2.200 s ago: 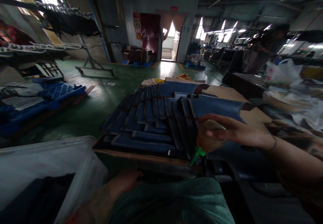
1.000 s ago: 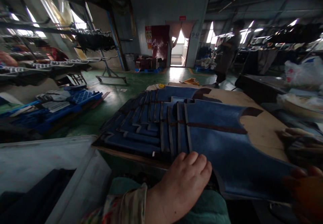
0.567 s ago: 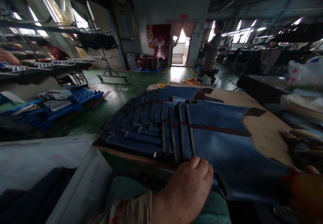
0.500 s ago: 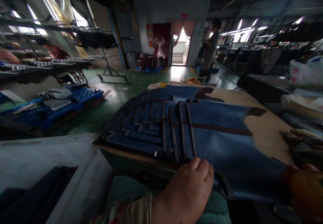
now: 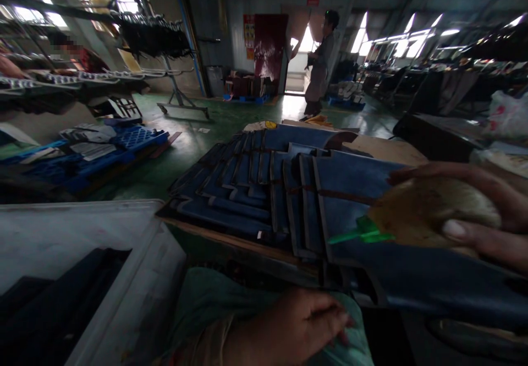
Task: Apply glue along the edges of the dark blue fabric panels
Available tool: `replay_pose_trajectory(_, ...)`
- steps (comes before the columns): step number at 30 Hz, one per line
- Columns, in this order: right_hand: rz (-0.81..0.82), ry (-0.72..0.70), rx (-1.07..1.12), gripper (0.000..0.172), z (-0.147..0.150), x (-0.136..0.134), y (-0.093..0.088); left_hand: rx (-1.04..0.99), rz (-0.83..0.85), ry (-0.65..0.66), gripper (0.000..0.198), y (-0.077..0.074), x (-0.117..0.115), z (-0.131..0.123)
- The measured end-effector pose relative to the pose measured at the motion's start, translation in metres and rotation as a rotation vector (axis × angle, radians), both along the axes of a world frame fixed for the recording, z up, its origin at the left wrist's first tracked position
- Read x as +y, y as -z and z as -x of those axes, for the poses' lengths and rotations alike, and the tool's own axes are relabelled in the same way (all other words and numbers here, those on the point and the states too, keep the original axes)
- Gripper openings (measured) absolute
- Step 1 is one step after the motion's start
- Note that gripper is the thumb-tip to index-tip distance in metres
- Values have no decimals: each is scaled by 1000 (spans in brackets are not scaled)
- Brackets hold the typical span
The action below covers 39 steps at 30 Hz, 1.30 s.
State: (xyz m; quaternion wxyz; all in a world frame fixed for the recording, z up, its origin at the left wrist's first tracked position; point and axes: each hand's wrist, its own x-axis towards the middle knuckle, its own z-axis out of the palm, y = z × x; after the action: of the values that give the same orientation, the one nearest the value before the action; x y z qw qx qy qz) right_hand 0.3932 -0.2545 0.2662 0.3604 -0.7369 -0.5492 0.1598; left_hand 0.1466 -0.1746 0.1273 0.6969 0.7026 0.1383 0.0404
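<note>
In my right hand (image 5: pixel 490 217) is a yellowish squeeze bottle (image 5: pixel 437 212) with a green nozzle pointing left. Its tip hangs over the nearest blue leather-like panel (image 5: pixel 355 179), which has a brown strip across it and a curved cutout; whether it touches is unclear. More blue panels (image 5: pixel 243 190) overlap in a fanned row to the left, their edges dark. Below the panels' near edge, my left hand (image 5: pixel 309 322) is over the green cloth (image 5: pixel 206 289) on my lap, fingers curled together, and I see nothing in it.
A white bin (image 5: pixel 157 256) with dark pieces inside stands at the left. The panels lie on a board (image 5: pixel 231 245) with brown cardboard (image 5: pixel 383 148) at the back. Beyond are a blue pallet (image 5: pixel 140 140), a hanging rack (image 5: pixel 177 102) and a standing person (image 5: pixel 322 63). Plastic bags (image 5: pixel 509 113) are at right.
My right hand has come in from the right edge with the bottle, over the panels. My left hand has dropped from the near panel's edge toward my lap. The standing person has moved left.
</note>
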Motion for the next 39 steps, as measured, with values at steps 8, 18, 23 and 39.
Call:
replay_pose_trajectory(8,106,-349,-37,44,18,56,8,20,111,9,39,8,-2,-6)
replay_pose_trajectory(18,-27,-620,-351,44,16,71,19,62,-262,160,34,15,6,4)
replay_pose_trajectory(23,-33,-647,-360,45,15,75,22,96,-465,256,30,30,22,12)
replay_pose_trajectory(39,27,-654,-198,44,12,88,12,535,-606,-34,35,57,125,143)
